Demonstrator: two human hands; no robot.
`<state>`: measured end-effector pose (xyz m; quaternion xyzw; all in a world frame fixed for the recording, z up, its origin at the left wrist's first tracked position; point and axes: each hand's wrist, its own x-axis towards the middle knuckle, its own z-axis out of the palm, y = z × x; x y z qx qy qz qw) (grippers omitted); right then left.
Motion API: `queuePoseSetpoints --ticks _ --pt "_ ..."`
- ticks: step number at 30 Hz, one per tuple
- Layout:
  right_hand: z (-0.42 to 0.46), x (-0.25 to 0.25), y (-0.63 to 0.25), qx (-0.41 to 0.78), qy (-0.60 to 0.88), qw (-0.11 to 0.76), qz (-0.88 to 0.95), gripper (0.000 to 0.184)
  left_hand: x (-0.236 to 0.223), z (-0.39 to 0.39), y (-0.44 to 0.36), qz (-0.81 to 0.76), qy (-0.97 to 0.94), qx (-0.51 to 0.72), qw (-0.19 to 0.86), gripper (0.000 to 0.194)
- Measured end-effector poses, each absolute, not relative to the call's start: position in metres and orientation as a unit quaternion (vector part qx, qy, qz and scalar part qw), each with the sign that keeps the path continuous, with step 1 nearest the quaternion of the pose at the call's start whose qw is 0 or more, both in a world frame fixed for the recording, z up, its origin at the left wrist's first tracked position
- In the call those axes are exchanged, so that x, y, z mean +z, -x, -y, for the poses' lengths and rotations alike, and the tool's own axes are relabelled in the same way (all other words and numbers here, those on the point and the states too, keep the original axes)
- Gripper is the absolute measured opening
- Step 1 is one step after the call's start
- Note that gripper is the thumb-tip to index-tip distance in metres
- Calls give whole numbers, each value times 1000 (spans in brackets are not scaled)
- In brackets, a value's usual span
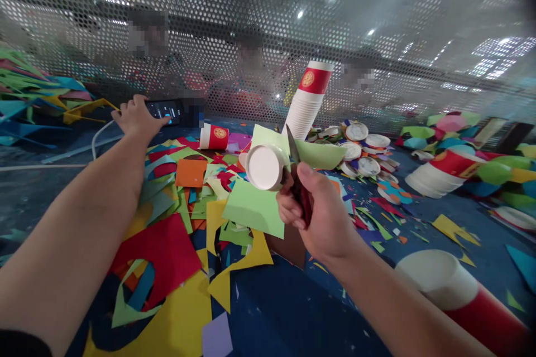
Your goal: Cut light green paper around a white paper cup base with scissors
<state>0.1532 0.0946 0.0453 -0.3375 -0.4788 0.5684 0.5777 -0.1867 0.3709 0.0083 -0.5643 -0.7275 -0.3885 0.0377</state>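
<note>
My left hand point(138, 117) reaches out to the far left, its fingers around the near end of a dark smartphone point(165, 111) and its thumb at the lit screen. My right hand point(320, 209) is closed round the dark red handles of a pair of scissors point(294, 150), blades pointing up. Right beside those fingers is a white paper cup point(264, 167), its round end toward me. Light green paper point(320, 154) spreads behind the cup and the blades; whether my right fingers also pinch the cup or paper is hidden.
A tall stack of paper cups point(307, 97) leans behind my right hand. Another cup point(214, 137) lies near the phone. Coloured paper scraps point(167, 245) cover the blue surface. More cups point(441, 173) lie at right, before a perforated metal screen point(251, 22). A white cable point(94, 142) runs at left.
</note>
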Motion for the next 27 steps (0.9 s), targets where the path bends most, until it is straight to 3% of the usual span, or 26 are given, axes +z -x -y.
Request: queuePoseSetpoints --ticks 5,27 --pt "-94 44 -151 570 333 579 479 42 12 -367 174 770 532 -333 111 53" --pt "-94 43 -151 565 351 569 483 44 9 -366 172 779 531 -275 187 49"
